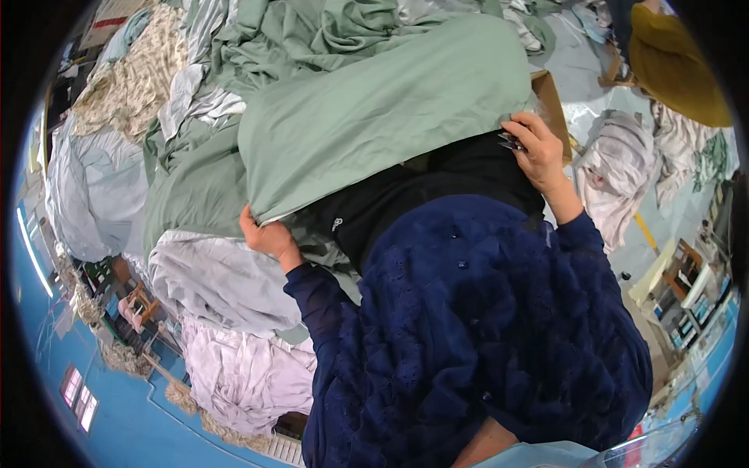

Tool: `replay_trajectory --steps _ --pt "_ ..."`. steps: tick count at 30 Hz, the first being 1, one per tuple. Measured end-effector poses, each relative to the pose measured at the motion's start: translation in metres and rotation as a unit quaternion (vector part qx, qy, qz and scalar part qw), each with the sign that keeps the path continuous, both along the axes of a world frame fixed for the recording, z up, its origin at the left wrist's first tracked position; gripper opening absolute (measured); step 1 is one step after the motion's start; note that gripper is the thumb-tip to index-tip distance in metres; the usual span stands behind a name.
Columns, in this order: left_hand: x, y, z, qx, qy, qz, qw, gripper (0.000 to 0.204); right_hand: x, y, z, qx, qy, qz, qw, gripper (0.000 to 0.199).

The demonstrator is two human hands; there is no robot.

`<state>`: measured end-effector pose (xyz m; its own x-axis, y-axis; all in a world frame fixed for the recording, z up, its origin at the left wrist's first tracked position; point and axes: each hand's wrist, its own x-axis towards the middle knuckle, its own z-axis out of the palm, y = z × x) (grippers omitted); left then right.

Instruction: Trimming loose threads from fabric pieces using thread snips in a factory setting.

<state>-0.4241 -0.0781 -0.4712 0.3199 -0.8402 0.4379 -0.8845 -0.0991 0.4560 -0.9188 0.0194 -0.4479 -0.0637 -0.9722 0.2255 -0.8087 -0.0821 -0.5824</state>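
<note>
A sage-green cloth (382,101) is stretched across in front of me, its near edge running slantwise above my black-clad lap. At its near left corner, my left hand (269,240) is closed on the edge, thumb uppermost. My right hand (538,152) pinches the same edge near its right end. Small dark thread snips (509,141) are tucked in the fingers of that hand, their pointed tips sticking out to the left. Most of the snips' handle is hidden by the fingers.
More crumpled green cloth (304,39) lies beyond and to the left. Pale grey (218,273) and pinkish-white fabric (242,374) heap at my left. A cardboard box (552,109) and a white bundle (618,168) are at right. Someone in mustard clothing (679,66) is at far right.
</note>
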Motion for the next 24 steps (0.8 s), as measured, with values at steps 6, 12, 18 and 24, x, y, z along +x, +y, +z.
replay_trajectory --steps 6,12,18,24 --pt "0.000 -0.005 0.003 -0.024 0.006 0.008 1.000 0.026 0.042 -0.016 0.004 -0.004 0.024 -0.022 0.999 0.054" --pt "-0.003 -0.004 0.009 -0.042 0.021 0.002 0.999 0.025 0.061 -0.045 0.003 0.008 0.092 0.015 0.996 0.056" --pt "-0.007 0.004 0.010 -0.058 -0.007 -0.014 0.998 0.021 0.033 -0.056 -0.001 -0.128 0.096 -0.004 0.987 0.044" --pt "-0.024 0.012 -0.003 -0.086 -0.022 -0.051 0.995 0.026 -0.039 -0.045 0.015 -0.154 0.093 -0.172 0.969 0.040"
